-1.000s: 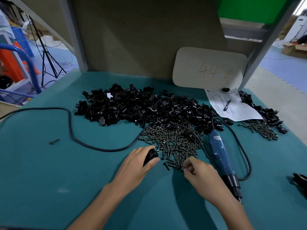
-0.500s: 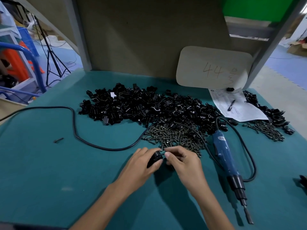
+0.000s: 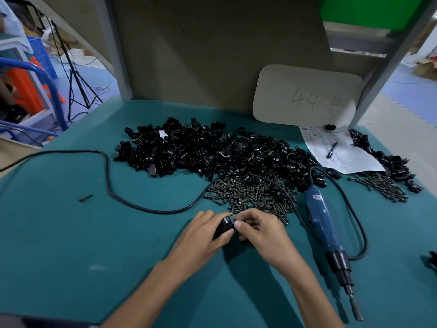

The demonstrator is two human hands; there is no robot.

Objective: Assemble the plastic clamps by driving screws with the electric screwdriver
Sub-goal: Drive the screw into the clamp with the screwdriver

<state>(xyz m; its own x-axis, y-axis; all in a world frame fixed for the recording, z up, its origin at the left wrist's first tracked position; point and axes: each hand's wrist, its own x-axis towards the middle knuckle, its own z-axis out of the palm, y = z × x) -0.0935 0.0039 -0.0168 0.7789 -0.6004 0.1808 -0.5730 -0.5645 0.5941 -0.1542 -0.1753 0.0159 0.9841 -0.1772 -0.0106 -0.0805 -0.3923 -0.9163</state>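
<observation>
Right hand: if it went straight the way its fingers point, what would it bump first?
The right hand points left, so it would bump the black clamp that the left hand grips, almost at once. It seems to pinch a small screw, which would likely touch first.
</observation>
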